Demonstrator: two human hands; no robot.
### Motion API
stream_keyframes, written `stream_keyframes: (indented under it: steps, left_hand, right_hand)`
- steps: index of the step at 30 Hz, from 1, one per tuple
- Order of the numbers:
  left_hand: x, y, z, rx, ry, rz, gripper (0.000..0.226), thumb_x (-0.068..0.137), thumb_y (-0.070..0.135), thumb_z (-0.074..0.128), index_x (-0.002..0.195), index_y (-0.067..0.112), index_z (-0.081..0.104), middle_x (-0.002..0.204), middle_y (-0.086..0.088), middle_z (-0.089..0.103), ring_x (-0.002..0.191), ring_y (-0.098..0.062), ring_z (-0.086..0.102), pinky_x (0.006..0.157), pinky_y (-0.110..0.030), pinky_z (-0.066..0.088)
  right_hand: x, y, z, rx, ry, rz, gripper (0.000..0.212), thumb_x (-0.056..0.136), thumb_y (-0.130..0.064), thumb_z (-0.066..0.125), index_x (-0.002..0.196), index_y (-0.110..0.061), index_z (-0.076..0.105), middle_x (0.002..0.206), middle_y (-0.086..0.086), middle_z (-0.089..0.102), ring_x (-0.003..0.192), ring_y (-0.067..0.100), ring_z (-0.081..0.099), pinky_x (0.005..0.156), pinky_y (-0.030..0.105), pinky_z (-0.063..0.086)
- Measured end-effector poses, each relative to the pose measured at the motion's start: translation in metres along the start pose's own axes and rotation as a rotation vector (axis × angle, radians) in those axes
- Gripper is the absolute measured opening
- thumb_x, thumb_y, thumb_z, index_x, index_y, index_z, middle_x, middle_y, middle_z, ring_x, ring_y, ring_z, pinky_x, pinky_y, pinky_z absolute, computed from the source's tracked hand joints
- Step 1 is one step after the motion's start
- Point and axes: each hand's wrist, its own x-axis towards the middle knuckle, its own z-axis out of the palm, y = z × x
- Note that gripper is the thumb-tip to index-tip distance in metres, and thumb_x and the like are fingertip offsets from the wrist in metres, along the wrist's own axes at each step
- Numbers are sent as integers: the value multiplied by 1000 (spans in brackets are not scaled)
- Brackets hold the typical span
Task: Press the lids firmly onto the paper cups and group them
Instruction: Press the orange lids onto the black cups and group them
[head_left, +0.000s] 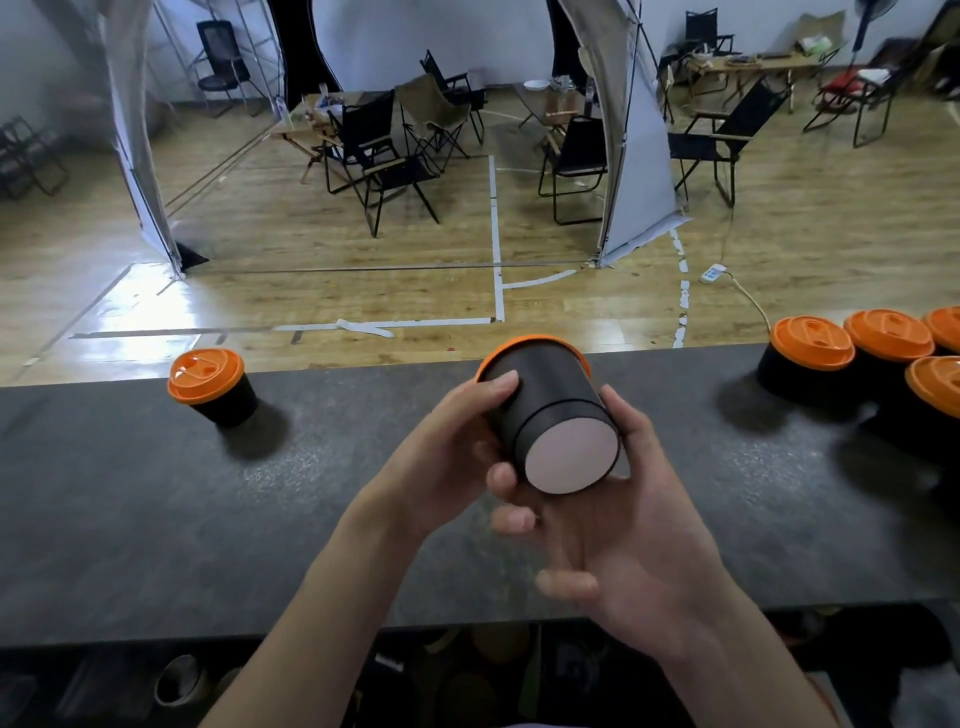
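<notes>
**Over the counter, mid-frame: lid being seated on a held cup**

Above the dark counter (156, 519), both hands held one black cup (545, 410) tipped on its side, pale base toward the camera, orange lid (524, 344) facing away. Left hand (457, 457) wrapped the cup's left wall, thumb up near the lid rim. Right hand (639, 535) cradled it from below and right, fingers loosely curled round the base; lower fingers looked slack, not gripping.

Judgement: to seat the lid well, press round the whole rim, not one spot, and brace the base so the paper wall does not buckle. Whether the lid was fully down could not be told; only its near edge showed.

Lone lidded cup (213, 387) stood far left. Group of lidded cups (862, 364) sat far right, touching one another. Contents of all cups hidden by lids.
</notes>
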Motion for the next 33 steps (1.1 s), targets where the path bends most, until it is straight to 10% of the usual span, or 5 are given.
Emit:
stream_keyframes:
  steps: [8,13,20,27,33]
  left_hand:
    - [7,11,3,81,105,11,54,89,45,57,115,0,71,102,-21,68,90,-30,62,80,-35,46]
    - [9,3,5,45,32,-32,52,86,46,50,108,2,67,71,-6,74,63,-13,69,59,-19,53]
    - [8,18,2,226,164,156,55,92,47,61,120,0,67,105,-26,70,92,-24,69,79,-33,54]
    - [6,21,0,192,66,145,59,96,36,58,130,-12,56,123,-38,60,111,-35,61,96,-41,47]
    - [4,20,2,151,30,106,49,95,42,51,120,5,69,114,-16,72,102,-22,71,89,-29,57]
  right_hand:
    - [0,-4,10,-98,129,-82,76,88,-72,45,128,-10,61,82,7,55,63,15,51,33,22,36]
    - [-3,-5,15,-33,64,-76,75,89,-71,47,130,-11,65,86,8,57,65,16,50,34,21,36]
    - [3,-2,9,-317,217,-227,75,84,-73,48,129,-15,66,95,6,63,67,16,58,35,21,37]
    - [-3,-4,11,-80,87,-128,67,92,-64,47,125,-9,67,91,9,62,61,13,49,34,20,37]
    - [-8,-1,19,-3,49,-101,65,94,-63,47,118,-6,68,93,11,61,59,14,47,32,20,37]
